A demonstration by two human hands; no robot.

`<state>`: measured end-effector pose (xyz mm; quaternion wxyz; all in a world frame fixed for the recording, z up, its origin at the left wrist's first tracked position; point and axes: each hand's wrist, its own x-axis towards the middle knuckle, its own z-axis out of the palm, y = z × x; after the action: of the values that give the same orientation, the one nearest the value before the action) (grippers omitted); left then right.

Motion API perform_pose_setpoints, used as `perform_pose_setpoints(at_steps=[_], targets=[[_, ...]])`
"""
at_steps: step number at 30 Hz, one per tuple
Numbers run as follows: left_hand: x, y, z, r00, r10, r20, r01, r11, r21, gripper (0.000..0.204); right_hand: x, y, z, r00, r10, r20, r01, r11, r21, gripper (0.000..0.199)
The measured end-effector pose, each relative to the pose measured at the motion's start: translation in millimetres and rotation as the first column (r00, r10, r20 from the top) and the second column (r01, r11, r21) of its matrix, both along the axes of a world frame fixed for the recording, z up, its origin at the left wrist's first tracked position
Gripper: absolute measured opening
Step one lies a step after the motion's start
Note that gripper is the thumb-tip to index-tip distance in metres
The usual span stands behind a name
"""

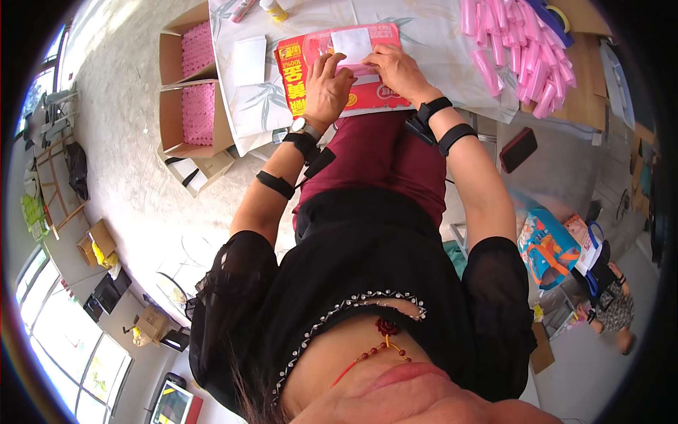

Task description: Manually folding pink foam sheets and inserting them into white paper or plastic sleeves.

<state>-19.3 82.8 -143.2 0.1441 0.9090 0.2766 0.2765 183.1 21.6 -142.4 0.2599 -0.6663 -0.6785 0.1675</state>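
Note:
A flat red packet (367,93) with a white panel lies on the table's near edge, over a pale patterned cloth (424,28). My left hand (326,88) rests on the packet's left part, fingers curled down on it. My right hand (397,69) presses on its middle, fingertips at a small pink piece (353,68) under the white panel. Both thumbs meet near that pink piece. Black bands sit on both wrists.
A heap of pink rolled bags (519,53) lies at the table's right. A white card (249,61) lies left of the packet. Two open cardboard boxes (189,113) with pink contents stand on the floor at left. A dark phone (518,149) is right of my arm.

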Motion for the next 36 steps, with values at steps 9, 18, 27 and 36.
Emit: perform_pose_setpoints(at_steps=[9,18,27,36], targets=[[2.6,10.7,-7.5,0.994,0.080,0.071,-0.070,0.988,-0.138,0.017,6.3,10.2,-2.5,0.995,0.091,-0.030,-0.091,0.996,-0.008,0.017],[1.9,14.3,-8.2,0.995,0.074,0.070,-0.059,0.977,-0.206,0.021,13.1,15.0,-2.1,0.986,0.136,-0.098,-0.144,0.986,-0.084,0.018],[2.7,23.2,-6.4,0.997,0.064,0.054,-0.047,0.962,-0.267,0.023,19.4,16.9,-10.6,0.971,0.169,-0.167,-0.187,0.977,-0.099,0.018],[3.3,39.0,-3.9,0.998,0.056,0.008,-0.045,0.866,-0.499,0.025,18.3,7.1,-3.6,0.927,0.019,-0.375,-0.101,0.975,-0.199,0.022]])
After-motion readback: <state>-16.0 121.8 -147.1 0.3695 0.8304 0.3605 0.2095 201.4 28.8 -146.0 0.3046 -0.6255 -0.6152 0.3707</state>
